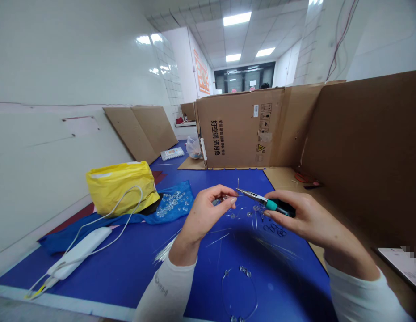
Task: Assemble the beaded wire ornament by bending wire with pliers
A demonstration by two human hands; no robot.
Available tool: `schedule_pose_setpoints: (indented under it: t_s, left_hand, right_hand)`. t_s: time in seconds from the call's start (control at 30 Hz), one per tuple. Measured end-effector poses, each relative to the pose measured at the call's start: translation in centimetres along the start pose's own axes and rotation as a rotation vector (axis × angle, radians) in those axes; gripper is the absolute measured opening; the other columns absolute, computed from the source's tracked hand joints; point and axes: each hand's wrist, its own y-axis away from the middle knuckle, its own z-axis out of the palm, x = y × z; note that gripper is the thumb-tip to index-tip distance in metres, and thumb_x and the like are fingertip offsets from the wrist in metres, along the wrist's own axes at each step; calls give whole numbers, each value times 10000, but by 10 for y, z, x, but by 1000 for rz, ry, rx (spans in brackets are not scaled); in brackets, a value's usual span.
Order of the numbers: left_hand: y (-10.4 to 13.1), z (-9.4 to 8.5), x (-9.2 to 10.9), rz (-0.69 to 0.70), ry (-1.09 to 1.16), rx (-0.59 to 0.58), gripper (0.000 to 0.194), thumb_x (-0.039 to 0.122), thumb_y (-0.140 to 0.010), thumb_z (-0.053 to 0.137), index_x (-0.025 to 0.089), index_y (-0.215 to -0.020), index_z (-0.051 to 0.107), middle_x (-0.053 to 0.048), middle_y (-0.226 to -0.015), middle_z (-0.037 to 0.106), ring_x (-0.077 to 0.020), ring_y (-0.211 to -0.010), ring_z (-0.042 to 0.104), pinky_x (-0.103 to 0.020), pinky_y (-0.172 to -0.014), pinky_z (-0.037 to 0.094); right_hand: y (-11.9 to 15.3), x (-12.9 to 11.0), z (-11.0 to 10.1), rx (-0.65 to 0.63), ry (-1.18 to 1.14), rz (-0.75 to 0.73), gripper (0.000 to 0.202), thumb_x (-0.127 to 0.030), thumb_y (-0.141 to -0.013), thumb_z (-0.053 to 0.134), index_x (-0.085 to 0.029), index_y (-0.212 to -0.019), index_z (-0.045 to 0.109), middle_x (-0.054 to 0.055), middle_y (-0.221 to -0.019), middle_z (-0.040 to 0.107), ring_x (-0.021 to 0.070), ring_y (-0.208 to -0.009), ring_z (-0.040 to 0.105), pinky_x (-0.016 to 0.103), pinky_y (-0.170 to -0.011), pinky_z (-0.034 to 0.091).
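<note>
My left hand is closed, thumb against fingers, on a thin wire with what look like clear beads partly hidden in the fingers. My right hand grips needle-nose pliers with dark and green handles. The pliers' tips point left, close to the left fingertips and a thin upright wire end; whether they touch the wire I cannot tell. Below the hands, a wire loop with clear beads lies on the blue table. Loose straight wires lie under my left forearm. Several dark rings sit below the pliers.
Clear beads lie on a blue cloth at left, beside a yellow bag. A white power strip with a looping cable lies at front left. A large cardboard box stands behind, with cardboard along the right.
</note>
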Motion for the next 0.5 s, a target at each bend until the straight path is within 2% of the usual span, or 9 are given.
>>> schedule_pose_setpoints:
  t_s: [0.13,0.5]
  left_hand:
    - [0,0,-4,27,-7,0,165,282,-906,686,183,-1011,767,-28,-773,724,-141,-721,626,-267,-686,458]
    - [-3,2,-3,-59,109,1,176,282,-863,712,177,-952,822,8,-613,617,-114,-609,519,-259,-623,393]
  right_hand:
    - [1,-1,-1,8,-4,-1,243,-430,-946,612,-241,-1061,713,36,-913,767,180,-752,674,292,-668,513]
    - [1,-2,-1,31,8,-16,235,-415,-933,633,-239,-1070,707,30,-914,759,174,-747,671,284,-676,516]
